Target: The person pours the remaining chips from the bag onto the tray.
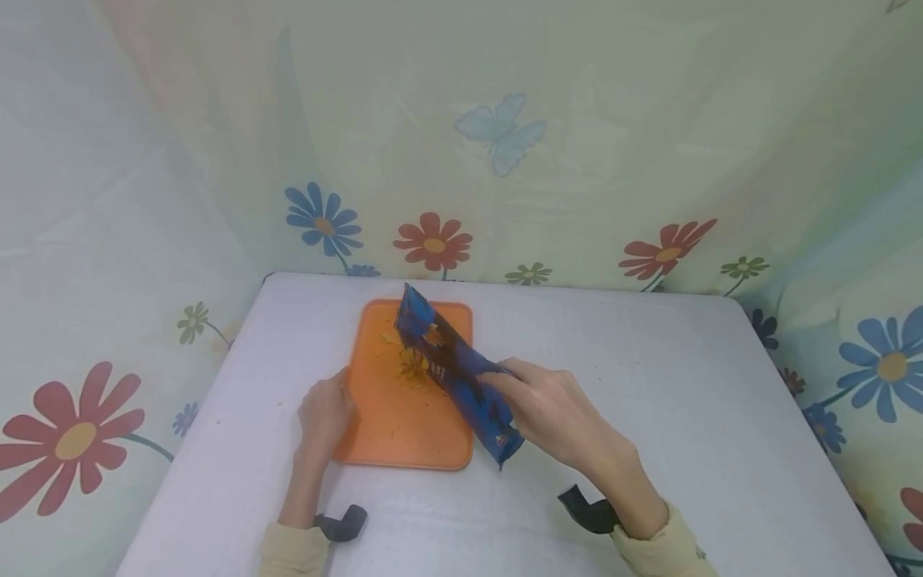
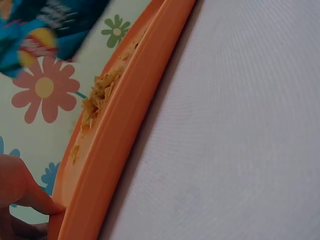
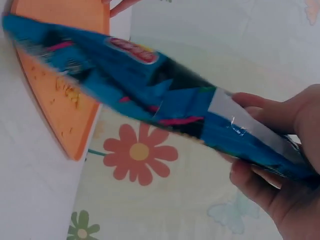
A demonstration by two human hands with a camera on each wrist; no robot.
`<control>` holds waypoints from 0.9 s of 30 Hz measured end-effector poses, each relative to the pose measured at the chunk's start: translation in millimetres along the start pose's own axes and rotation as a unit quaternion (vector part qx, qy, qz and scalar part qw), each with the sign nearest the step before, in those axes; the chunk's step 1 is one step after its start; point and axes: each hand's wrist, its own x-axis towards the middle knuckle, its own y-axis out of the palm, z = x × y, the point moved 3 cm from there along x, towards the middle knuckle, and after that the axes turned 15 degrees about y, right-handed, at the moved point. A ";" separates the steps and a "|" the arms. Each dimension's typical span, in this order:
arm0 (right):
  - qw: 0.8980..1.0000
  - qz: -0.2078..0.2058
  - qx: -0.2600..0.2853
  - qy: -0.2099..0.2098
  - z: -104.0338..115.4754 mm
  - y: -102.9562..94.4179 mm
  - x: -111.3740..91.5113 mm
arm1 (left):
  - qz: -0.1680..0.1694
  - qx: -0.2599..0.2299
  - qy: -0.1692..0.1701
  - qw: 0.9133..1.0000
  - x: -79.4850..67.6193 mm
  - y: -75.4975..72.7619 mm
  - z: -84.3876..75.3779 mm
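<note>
My right hand (image 1: 558, 413) grips a blue snack bag (image 1: 472, 393) near its lower end, thumb on one face and fingers round the other. The bag slants across the right side of an orange tray (image 1: 404, 437), its far end over the tray's upper part. A small heap of yellow, crumbly snack pieces (image 1: 411, 366) lies on the tray beside the bag. At the tray's left edge, my left hand (image 1: 326, 410) pinches the rim between thumb and fingers, as the left wrist view (image 2: 22, 187) shows. In the right wrist view the bag (image 3: 150, 95) looks flattened.
The tray lies on a table with a white cloth (image 1: 649, 385). A curtain (image 1: 577, 144) printed with flowers hangs behind the table and at both sides. Dark straps (image 1: 344, 525) show at both wrists, by the sleeve cuffs.
</note>
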 end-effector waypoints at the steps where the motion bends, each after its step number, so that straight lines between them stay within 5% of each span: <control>1: 1.000 -0.002 0.000 -0.002 0.0 -0.5 0.0 | 0.000 -0.001 0.000 1.000 0.0 0.0 0.0; 27: 1.000 0.003 -0.012 0.000 3.4 -4.5 -0.8 | 0.013 -0.007 -0.009 1.000 -0.3 0.8 1.1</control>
